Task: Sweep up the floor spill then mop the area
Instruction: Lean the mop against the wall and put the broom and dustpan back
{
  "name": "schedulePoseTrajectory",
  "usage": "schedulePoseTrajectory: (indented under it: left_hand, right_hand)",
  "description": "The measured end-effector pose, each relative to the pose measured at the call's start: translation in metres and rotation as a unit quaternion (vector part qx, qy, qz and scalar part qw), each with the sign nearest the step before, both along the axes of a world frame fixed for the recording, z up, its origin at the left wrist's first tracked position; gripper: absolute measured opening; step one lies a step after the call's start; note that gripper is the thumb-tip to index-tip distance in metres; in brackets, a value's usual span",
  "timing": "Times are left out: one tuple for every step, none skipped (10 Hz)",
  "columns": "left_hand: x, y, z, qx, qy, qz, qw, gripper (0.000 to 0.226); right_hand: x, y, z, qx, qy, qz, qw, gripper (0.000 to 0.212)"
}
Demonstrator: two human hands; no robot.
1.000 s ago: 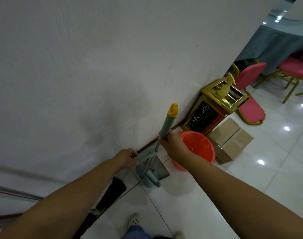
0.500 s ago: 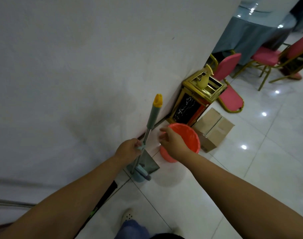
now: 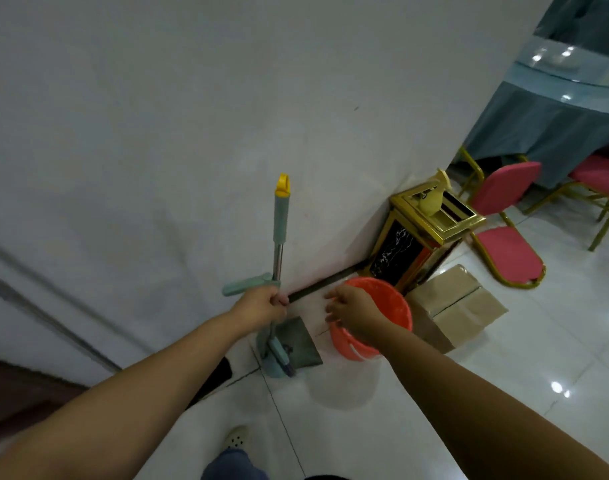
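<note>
**Near field.** A light shoe (image 3: 237, 438) stands on the white tiled floor (image 3: 365, 427). We see no spill on the tiles in view. A dark object (image 3: 216, 372) lies partly hidden behind the left forearm.

**Middle field.** The left hand (image 3: 261, 304) is clamped round the metal shaft of the mop (image 3: 281, 216), just below its green side lever. The mop stands nearly upright close to the wall (image 3: 192, 98). Its mop head (image 3: 277, 358) rests on the floor beside a flat grey piece (image 3: 301, 341) that we cannot identify. The right hand (image 3: 353, 311) lies over the near rim of the orange bucket (image 3: 393, 306), fingers spread and slightly bent. We cannot tell whether it grips the rim or only hovers there. The bucket sits on the floor just right of the mop head, and we cannot tell whether it holds water.

**Far field.** A cardboard box (image 3: 459, 306) sits just beside the bucket. Behind it is a gold-framed bin (image 3: 410, 244) with a yellow spray bottle (image 3: 431, 202) on top. Further off are pink chairs (image 3: 507, 251) and a cloth-draped table (image 3: 555, 133).

**Progress.** We judge that mopping is only being prepared, since the tools are being gathered at the wall. No broom is in view, so we cannot confirm that the sweeping is done. What is left is to carry mop and bucket to the area, wet the mop and mop the floor.
</note>
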State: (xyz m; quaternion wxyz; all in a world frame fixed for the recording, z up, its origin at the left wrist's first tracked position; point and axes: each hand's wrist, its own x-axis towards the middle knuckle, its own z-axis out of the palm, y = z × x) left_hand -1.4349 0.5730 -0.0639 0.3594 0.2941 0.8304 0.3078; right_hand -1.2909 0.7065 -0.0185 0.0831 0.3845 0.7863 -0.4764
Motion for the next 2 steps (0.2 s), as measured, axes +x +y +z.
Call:
schedulePoseTrajectory:
  left_hand:
    - [0.034, -0.006, 0.009, -0.004, 0.033, 0.035, 0.999, 0.018]
    - [0.071, -0.010, 0.026, 0.009, 0.043, 0.082, 0.996, 0.022]
  right_hand:
    - [0.040, 0.011, -0.002, 0.004, -0.010, 0.086, 0.996, 0.033]
    - [0.076, 0.016, 0.008, -0.029, 0.003, 0.102, 0.994, 0.031]
